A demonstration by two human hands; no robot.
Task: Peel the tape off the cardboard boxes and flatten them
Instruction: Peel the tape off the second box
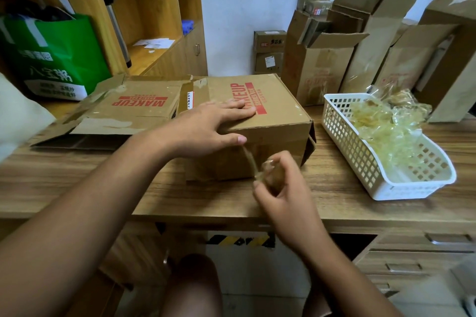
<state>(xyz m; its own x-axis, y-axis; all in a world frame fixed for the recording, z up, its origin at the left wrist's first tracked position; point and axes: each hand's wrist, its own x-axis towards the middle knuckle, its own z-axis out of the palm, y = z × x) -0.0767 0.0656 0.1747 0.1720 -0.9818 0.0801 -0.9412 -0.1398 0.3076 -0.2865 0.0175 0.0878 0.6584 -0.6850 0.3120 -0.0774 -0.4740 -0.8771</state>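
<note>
On the table (103, 183), flat left fingers (237, 108) are steadying the box (278, 121); right fingers (258, 188) are pinching half-peeled tape (269, 174). Ten o'clock's box (134, 108) is lying flattened.

Two MAKEUP boxes (270, 121) mid-frame on the bench (77, 183), one white basket (407, 192) at right, one green bag (64, 59) upper left, two hands (203, 128).

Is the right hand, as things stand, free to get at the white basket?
Probably yes: the right hand, pinching a tape strip from the box, has only bare desk between it and the white basket.
</note>
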